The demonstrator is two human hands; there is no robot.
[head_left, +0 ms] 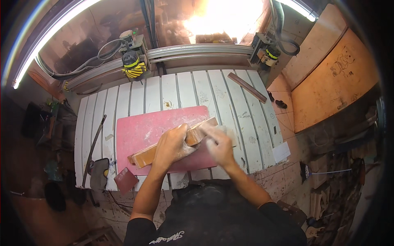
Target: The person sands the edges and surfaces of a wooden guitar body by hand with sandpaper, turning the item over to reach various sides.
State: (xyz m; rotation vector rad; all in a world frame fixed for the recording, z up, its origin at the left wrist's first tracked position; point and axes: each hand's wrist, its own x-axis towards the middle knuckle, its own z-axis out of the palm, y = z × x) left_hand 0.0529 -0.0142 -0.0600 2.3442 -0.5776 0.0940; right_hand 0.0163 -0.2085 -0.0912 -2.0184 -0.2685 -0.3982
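Dusty pale-brown wooden pieces [144, 158] lie diagonally over a pink board [143, 127]. My left hand [172, 145] wraps round the wood near its middle, thumb and fingers closed on it. My right hand [217, 147], whitened with dust and slightly blurred, is at the upper right end of the wood with its fingers curled; what is in them, if anything, is unclear. A pale, flat piece [229, 135] shows behind that hand. A small red-brown square sheet [125, 180] lies at the board's lower left corner.
The white slatted table [254, 143] bears a dark strip [246, 86], a long metal bar [93, 149], a dark padded object [98, 176] and paper [281, 151]. A gantry rail [197, 52] with two tool heads [132, 61] spans behind. An orange panel [328, 94] leans at right.
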